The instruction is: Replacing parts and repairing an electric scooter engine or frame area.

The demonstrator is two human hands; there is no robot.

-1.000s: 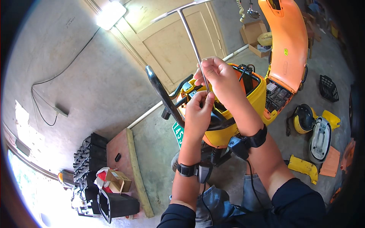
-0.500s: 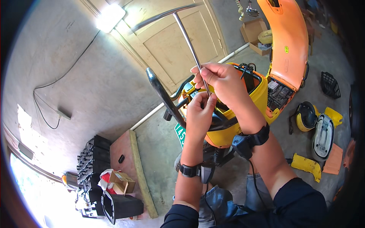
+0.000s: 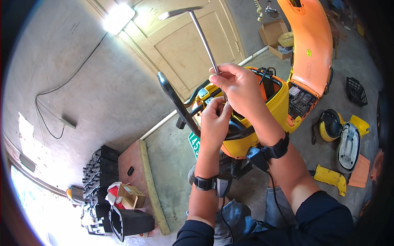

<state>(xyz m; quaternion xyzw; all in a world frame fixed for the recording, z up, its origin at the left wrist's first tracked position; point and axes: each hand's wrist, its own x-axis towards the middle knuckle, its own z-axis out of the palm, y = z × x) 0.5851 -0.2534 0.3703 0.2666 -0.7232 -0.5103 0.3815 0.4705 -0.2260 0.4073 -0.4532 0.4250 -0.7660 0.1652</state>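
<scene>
A shiny metal T-handle wrench (image 3: 201, 35) stands tilted in front of me, its crossbar at the top and its long shaft running down to my hands. My right hand (image 3: 240, 84) is closed round the shaft, thumb and fingers pinching it. Just below, my left hand (image 3: 214, 119) pinches at the shaft's lower end; the tip itself is hidden by the fingers. Behind and beneath both hands is the yellow front body of a scooter (image 3: 281, 102), with a black handlebar or bumper tube (image 3: 176, 100) rising to the left.
The scooter's orange seat (image 3: 310, 45) is raised at right. On the floor lie a black basket (image 3: 356, 91), a yellow helmet (image 3: 329, 126), a grey-white shell part (image 3: 349, 147) and a yellow panel (image 3: 329, 179). At left are black bins (image 3: 133, 221) and a cardboard box (image 3: 131, 197).
The wrench's crossbar has turned and looks shorter and sharper than its earlier blur. My right hand has shifted slightly up and left on the shaft; my left hand stays nearly in place.
</scene>
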